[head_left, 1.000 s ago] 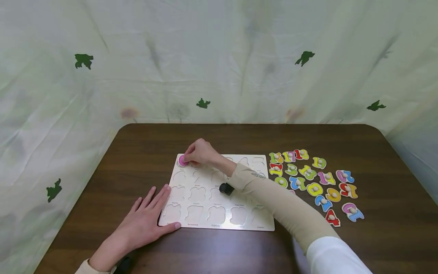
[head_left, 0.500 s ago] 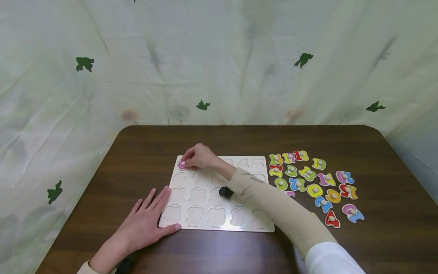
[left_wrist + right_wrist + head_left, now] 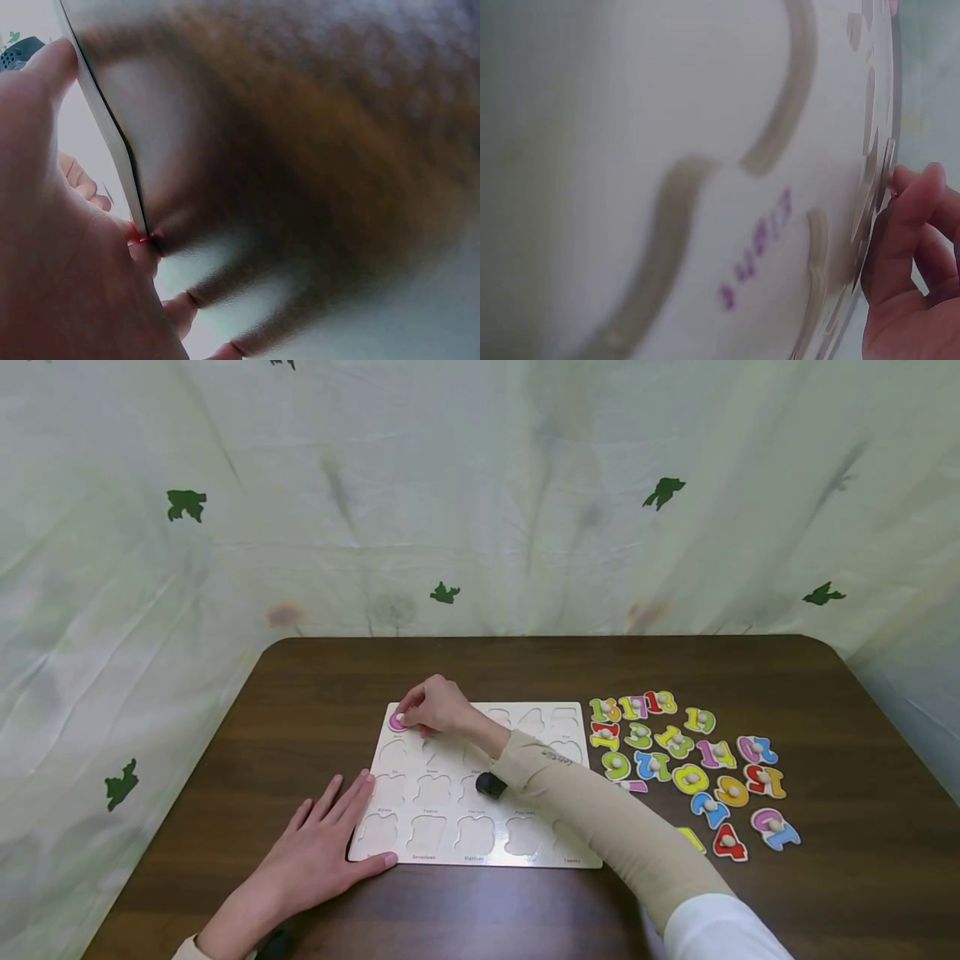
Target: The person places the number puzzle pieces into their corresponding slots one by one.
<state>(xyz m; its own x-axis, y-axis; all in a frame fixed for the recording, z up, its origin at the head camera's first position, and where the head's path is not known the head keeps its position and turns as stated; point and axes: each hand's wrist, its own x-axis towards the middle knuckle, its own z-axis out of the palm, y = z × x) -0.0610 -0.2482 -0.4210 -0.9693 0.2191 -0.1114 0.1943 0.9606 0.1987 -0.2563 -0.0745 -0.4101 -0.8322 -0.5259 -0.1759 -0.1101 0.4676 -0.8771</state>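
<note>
At the upper left corner of a white puzzle board with number-shaped recesses, my right hand pinches the small pale knob of a pink puzzle piece. The fingers partly cover the piece, which lies over the first recess. In the right wrist view, the thumb and forefinger of the right hand meet at the far edge of the board. My left hand lies spread at the board's left side. Its fingertips touch the left edge and its thumb rests by the lower left corner.
Several colourful number pieces with knobs, among them a red four and a yellow piece, lie right of the board on the brown wooden table. My right forearm crosses over the board and hides part of it. A pale curtain hangs behind.
My right fingers have shifted slightly on the pink piece, and its knob now shows. The right forearm has edged left, uncovering more of a yellow piece. The left hand stays put.
</note>
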